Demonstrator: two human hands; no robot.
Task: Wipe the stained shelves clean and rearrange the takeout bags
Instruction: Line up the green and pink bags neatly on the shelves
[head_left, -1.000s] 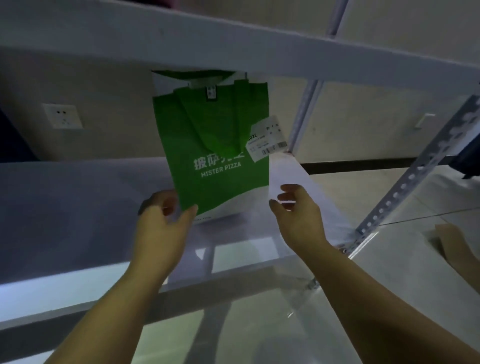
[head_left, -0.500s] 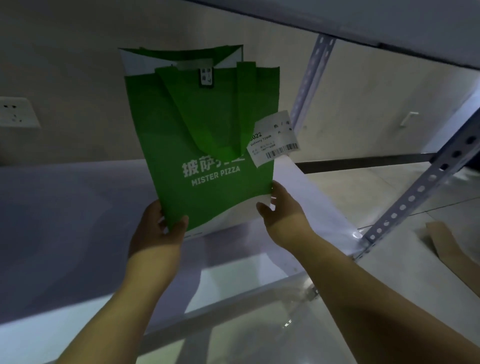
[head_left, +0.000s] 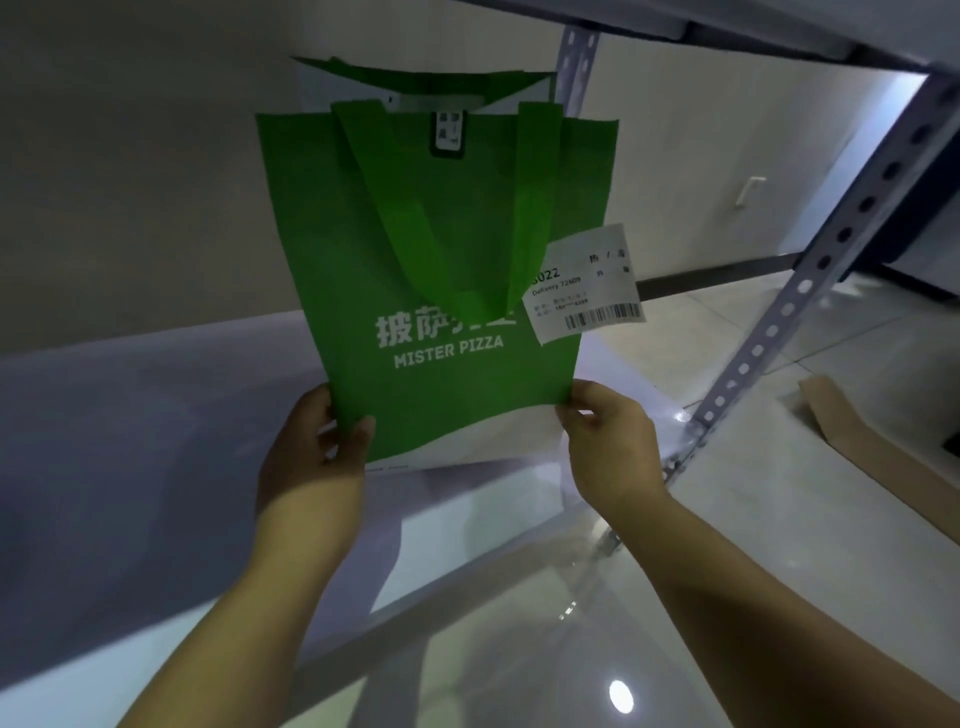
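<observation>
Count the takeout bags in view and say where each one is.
1. The green takeout bag is held upright over the shelf, its lower corners gripped by the left hand and right hand. Others may sit outside the frame.

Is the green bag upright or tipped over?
Upright: the green bag stands with its handles hanging down its front, both hands gripping its lower corners.

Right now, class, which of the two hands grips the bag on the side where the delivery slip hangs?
The right hand: it pinches the green Mister Pizza bag below the delivery slip; the left hand takes the opposite corner.
</observation>
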